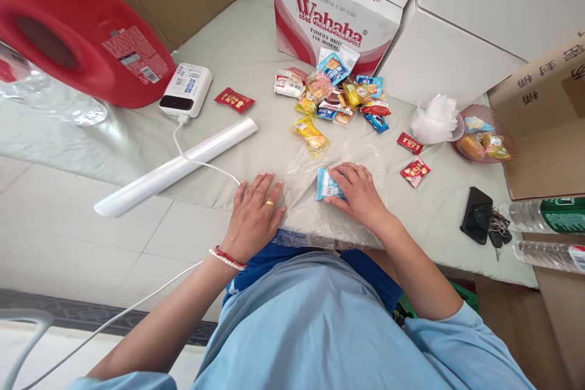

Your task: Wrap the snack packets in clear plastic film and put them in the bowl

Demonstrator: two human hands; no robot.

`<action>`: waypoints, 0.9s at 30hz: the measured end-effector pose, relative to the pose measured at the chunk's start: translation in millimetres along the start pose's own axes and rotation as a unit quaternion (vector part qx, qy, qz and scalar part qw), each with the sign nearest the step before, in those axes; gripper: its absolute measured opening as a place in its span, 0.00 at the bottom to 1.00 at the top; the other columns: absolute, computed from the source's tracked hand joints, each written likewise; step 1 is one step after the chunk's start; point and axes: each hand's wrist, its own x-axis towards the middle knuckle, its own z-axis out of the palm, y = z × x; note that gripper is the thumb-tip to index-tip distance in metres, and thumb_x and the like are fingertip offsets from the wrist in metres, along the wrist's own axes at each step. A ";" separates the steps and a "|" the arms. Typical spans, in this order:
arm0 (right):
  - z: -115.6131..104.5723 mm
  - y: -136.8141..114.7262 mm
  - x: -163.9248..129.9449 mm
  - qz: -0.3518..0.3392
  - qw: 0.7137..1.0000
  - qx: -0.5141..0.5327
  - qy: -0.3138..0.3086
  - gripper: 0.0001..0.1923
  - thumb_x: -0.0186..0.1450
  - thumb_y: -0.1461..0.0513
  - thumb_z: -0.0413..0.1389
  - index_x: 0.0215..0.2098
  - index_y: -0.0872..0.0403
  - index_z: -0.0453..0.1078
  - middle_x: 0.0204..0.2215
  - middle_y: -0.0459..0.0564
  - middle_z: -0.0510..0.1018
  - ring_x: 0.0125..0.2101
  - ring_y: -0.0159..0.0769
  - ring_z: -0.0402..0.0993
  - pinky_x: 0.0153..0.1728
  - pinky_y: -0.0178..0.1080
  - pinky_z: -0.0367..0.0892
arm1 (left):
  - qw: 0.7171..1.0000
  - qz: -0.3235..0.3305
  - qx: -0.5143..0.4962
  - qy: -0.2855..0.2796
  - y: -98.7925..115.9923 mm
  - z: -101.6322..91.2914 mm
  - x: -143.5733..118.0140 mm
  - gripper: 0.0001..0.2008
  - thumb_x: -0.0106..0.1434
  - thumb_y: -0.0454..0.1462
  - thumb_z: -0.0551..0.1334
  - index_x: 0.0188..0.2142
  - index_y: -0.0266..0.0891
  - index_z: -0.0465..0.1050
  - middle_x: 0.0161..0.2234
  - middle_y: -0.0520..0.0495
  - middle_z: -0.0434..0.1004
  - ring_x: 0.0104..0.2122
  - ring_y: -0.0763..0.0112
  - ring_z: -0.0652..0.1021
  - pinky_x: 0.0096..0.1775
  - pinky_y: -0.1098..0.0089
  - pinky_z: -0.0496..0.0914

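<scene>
A clear plastic bag [301, 207] lies flat on the table's near edge. My left hand [255, 213] rests palm down on its left side, fingers spread; it wears a ring and a bead bracelet. My right hand [359, 195] presses on a small light-blue snack packet [323, 186] that sits on the bag. A yellow snack packet [311, 134] lies just beyond the bag. Further back a pile of several wrapped snacks [340, 97] sits in front of a Wahaha water carton [333, 12].
A roll of white bags [178, 164], a power bank [186, 89] with its cable, a red jug [82, 30], red sachets [414, 170], a pink snack bowl [484, 140], a phone with keys [478, 214], water bottles [548, 214] and cardboard boxes [543, 109] surround the work spot.
</scene>
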 end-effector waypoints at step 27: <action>7.0 9.6 -139.1 -0.022 0.996 0.079 0.032 0.25 0.73 0.56 0.57 0.67 0.46 0.64 0.65 0.60 0.69 0.67 0.55 0.61 0.66 0.69 0.56 | 0.964 0.142 -0.169 -0.146 -30.7 -7.7 -4.9 0.12 0.73 0.39 0.56 0.51 0.46 0.76 0.64 0.43 0.74 0.66 0.61 0.71 0.71 0.46 0.53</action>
